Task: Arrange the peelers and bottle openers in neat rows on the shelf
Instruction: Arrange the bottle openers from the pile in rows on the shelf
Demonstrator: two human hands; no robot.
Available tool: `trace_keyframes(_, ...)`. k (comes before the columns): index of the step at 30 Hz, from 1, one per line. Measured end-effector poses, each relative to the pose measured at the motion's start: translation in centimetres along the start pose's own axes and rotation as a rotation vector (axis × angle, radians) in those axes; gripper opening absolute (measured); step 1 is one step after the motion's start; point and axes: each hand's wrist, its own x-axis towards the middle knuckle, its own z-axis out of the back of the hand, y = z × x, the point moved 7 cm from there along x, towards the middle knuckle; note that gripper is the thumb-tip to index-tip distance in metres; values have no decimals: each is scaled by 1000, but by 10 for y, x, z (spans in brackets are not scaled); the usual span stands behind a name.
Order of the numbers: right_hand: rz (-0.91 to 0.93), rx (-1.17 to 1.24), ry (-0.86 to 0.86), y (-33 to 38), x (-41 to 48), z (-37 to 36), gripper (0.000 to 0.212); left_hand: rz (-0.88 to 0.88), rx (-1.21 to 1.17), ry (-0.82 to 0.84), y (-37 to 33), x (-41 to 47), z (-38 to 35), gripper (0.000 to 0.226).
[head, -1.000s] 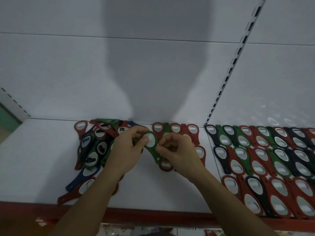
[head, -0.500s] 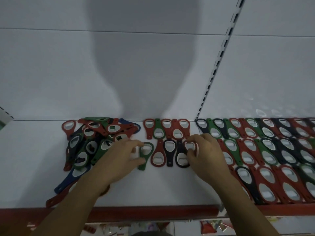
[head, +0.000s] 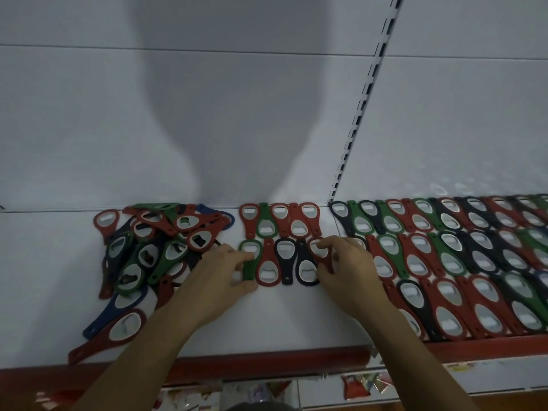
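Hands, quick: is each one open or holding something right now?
Left hand: pinches the green bottle opener in the second row.
Right hand: pinches the red bottle opener at that row's other end.

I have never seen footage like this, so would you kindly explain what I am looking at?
There is no machine here: these are a person's two bare hands, filmed by one head-worn camera looking forward and down. They work on a white shelf. On its left lies a jumbled pile of bottle openers; on the right, openers lie in neat rows. Between them are two short rows. The left hand pinches a green opener at the nearer row's left end; the right hand grips a red opener at its right end.
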Motion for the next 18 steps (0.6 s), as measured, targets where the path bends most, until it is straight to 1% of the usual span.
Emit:
trace_keyframes(7, 12, 11, -12, -3, 2, -1, 33, -27, -20, -31, -1, 1, -1, 59)
trace_keyframes(9, 7, 22, -69, -1, 0, 1, 31, -44, -42, -85, -4, 1, 4, 52)
trace_keyframes(10, 22, 31, -116, 3, -1, 3, 29, -48, -84, -150, -5, 1, 11, 42)
trace_keyframes(12, 70, 92, -166, 20, 0, 4, 26, -16, -267, -289, -2, 2, 26, 18)
trace_keyframes(13, 95, 142, -141, 31, 2, 0, 24, 19, -422, -341, 1, 3, 31, 13)
trace_keyframes(14, 133, 179, -92, 43, 6, -6, 23, 55, -606, -375, 6, 3, 35, 16)
trace_keyframes(16, 233, 167, 32, 69, 14, -22, 24, 127, -932, -442, 13, 2, 42, 25)
trace_keyframes(18, 338, 114, 180, 97, 26, -41, 36, 243, -1214, -516, 27, -4, 49, 28)
